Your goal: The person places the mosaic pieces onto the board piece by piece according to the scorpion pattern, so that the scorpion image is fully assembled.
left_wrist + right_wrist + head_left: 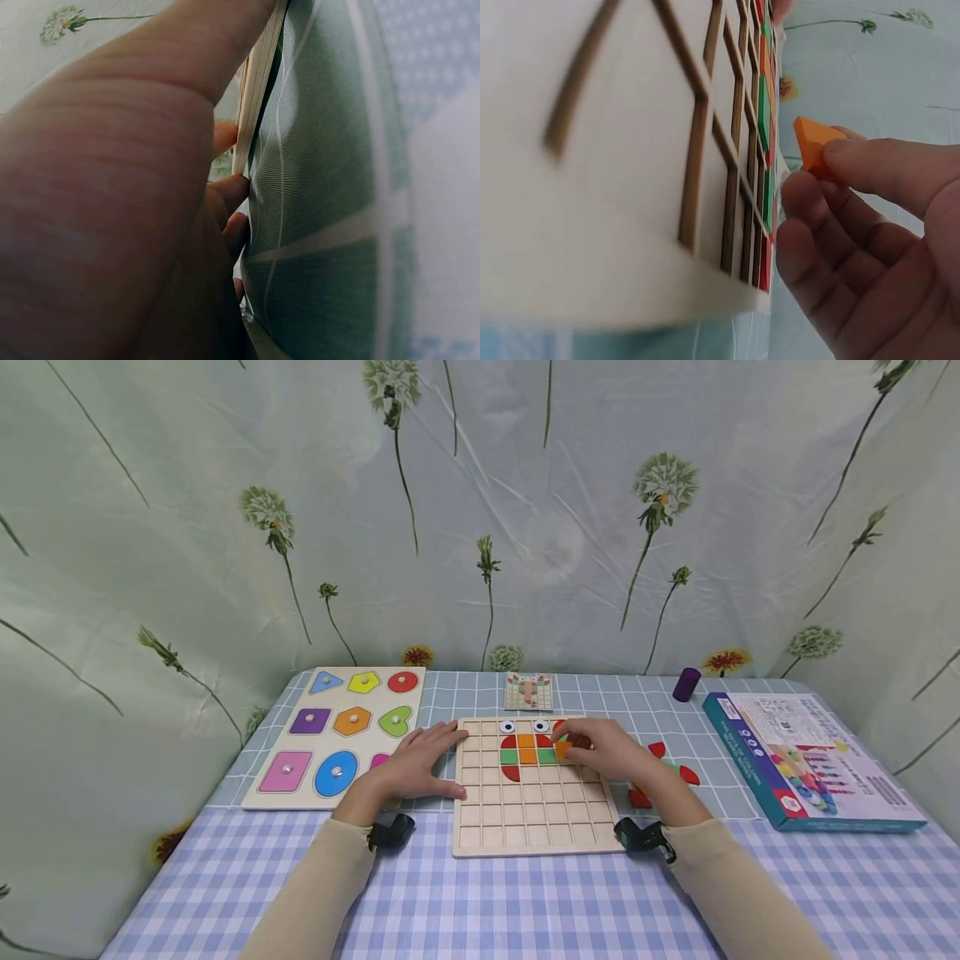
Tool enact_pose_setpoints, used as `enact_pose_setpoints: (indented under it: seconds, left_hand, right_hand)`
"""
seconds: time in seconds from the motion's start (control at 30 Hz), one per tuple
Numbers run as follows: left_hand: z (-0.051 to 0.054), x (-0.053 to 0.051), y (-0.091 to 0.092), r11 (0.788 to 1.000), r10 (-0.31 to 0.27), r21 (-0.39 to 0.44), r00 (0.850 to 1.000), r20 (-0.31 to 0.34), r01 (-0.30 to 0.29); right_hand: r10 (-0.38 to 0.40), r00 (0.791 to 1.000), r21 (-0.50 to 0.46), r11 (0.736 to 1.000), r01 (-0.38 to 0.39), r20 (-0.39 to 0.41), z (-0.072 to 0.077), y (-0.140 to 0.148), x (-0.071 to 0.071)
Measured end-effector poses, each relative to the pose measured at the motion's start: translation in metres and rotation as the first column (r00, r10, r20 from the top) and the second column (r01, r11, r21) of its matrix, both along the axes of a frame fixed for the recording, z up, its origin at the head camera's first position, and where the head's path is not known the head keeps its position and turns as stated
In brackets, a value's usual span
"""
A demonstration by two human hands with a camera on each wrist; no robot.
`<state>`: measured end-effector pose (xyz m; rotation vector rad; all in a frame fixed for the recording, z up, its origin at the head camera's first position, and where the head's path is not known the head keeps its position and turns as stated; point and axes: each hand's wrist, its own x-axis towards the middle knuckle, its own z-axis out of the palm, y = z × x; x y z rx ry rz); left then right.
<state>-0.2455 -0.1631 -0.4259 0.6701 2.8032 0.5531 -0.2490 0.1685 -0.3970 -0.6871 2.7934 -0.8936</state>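
Note:
A wooden grid board (525,817) lies in the middle of the table, with red, green and orange pieces and two eye pieces (542,727) in its upper cells. My left hand (420,766) rests at the board's left edge, fingers and thumb extended against it. Over the upper right of the grid, my right hand (609,750) pinches an orange tile (815,142) between thumb and fingers. In the right wrist view that tile is lifted clear of the board. Part of the pattern beneath the right hand is hidden.
Loose red and green pieces (688,775) lie right of the board, partly behind the right forearm. A small pattern card (528,692) is behind the board. On the left lies a knobbed shape puzzle (311,747); to the right, a purple cylinder (686,684) and a box (817,764).

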Motion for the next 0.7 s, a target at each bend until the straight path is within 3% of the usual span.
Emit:
enact_pose_setpoints:
  seconds: [0.27, 0.7]
  left_hand:
    - [0.0, 0.0, -0.001, 1.0, -0.005, -0.003, 1.0, -0.001, 0.005]
    - [-0.001, -0.001, -0.001, 1.0, -0.003, 0.005, 1.0, -0.003, 0.003]
  right_hand:
    - [0.094, 0.995, -0.055, 0.994, -0.096, -0.046, -0.004, -0.011, 0.004]
    - [0.087, 0.994, -0.154, 0.985, -0.075, 0.069, -0.006, -0.025, 0.011]
